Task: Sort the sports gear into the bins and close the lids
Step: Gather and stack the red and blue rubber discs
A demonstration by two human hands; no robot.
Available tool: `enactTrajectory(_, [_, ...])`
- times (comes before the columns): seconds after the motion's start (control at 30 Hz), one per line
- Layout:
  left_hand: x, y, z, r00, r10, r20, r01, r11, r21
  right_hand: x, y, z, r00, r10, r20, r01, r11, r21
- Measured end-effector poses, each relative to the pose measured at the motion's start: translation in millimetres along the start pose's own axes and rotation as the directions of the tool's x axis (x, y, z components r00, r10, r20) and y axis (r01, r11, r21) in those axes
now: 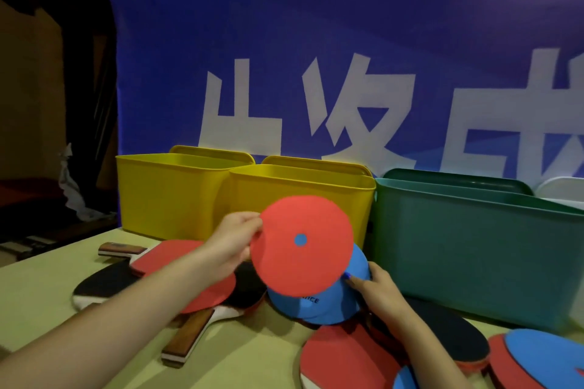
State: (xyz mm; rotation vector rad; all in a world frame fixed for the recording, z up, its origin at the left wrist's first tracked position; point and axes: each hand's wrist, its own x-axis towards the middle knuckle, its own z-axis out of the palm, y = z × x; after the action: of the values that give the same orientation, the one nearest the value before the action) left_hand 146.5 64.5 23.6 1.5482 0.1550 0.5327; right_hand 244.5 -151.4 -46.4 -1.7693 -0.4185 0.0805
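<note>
My left hand (pixel 232 241) pinches the rim of a red disc (pixel 303 245) with a small centre hole, held up in front of the right yellow bin (pixel 300 196). Just below it my right hand (pixel 376 289) grips the edge of a blue disc (pixel 319 306) lying on the pile. A second open yellow bin (pixel 167 196) stands to the left and a large green bin (pixel 474 249) to the right. Red and black table tennis paddles (pixel 151 275) lie on the table under my left arm, and more paddles (pixel 347 360) lie near my right forearm.
Yellow lids (pixel 211 151) and a green lid (pixel 458 178) lean behind the bins against a blue banner. A white bin (pixel 562 193) shows at the far right. Another blue disc (pixel 546 357) rests on a red one at the bottom right. The table's left edge lies near the dark room.
</note>
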Motion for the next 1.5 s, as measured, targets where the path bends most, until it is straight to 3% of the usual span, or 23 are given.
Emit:
enactTrajectory(0.1, [-1, -48, 18, 0.992, 0.056, -0.112, -0.038, 0.987, 0.156, -3, -5, 1, 0.998, 0.004, -0.058, -0.002, 1.000, 0.027])
enactTrajectory(0.27, [-11, -88, 36, 0.947, 0.219, -0.234, -0.093, 0.886, 0.453, -9, -11, 0, 0.999, 0.036, 0.040, -0.040, 0.992, 0.118])
enactTrajectory(0.4, [-18, -85, 38, 0.959, 0.267, -0.096, -0.177, 0.827, 0.534, -2, 1, -5, 0.999, 0.016, 0.027, -0.017, 0.998, 0.054])
enactTrajectory(0.57, [-31, -76, 21, 0.910, 0.405, -0.092, -0.300, 0.792, 0.531, -3, -1, -5, 0.999, 0.006, 0.052, -0.013, 0.990, 0.144])
enactTrajectory(0.73, [-71, -61, -5, 0.883, 0.416, 0.218, -0.441, 0.571, 0.692, -6, -4, -4, 0.997, 0.008, 0.076, -0.020, 0.987, 0.162])
enactTrajectory(0.83, [-85, -61, -43, 0.896, 0.386, 0.219, -0.383, 0.425, 0.820, -5, -5, -5, 0.998, 0.022, 0.063, -0.031, 0.988, 0.153])
enactTrajectory(0.9, [-86, -59, -67, 0.914, 0.379, 0.145, -0.303, 0.397, 0.866, -4, -7, -5, 0.998, 0.019, 0.053, -0.027, 0.989, 0.147])
enactTrajectory(1.0, [-88, -44, -93, 0.956, 0.293, 0.015, -0.153, 0.453, 0.878, -4, -7, -4, 0.999, 0.018, 0.048, -0.024, 0.990, 0.137])
enactTrajectory(1.1, [-90, -32, -114, 0.969, 0.247, 0.034, -0.156, 0.496, 0.854, -4, -4, -3, 0.998, 0.031, 0.050, -0.036, 0.992, 0.120])
enactTrajectory(1.17, [-91, -30, -122, 0.980, 0.183, 0.083, -0.151, 0.396, 0.906, -4, -4, -4, 0.998, 0.036, 0.051, -0.041, 0.994, 0.099])
enactTrajectory(1.27, [-87, -35, -130, 0.975, 0.148, 0.163, -0.176, 0.081, 0.981, -4, -4, -4, 0.999, 0.024, 0.044, -0.027, 0.997, 0.071])
enactTrajectory(1.33, [-85, -43, -132, 0.944, 0.198, 0.264, -0.258, -0.056, 0.964, -4, -5, -4, 0.999, 0.004, 0.036, -0.006, 0.998, 0.055])
enactTrajectory(1.4, [-85, -49, -133, 0.919, 0.247, 0.309, -0.290, -0.110, 0.951, -6, -6, -4, 0.999, -0.002, 0.035, 0.000, 0.999, 0.054])
enactTrajectory(1.5, [-86, -50, -133, 0.849, 0.448, 0.280, -0.275, -0.077, 0.958, -5, -4, -3, 0.999, -0.002, 0.042, 0.000, 0.999, 0.050])
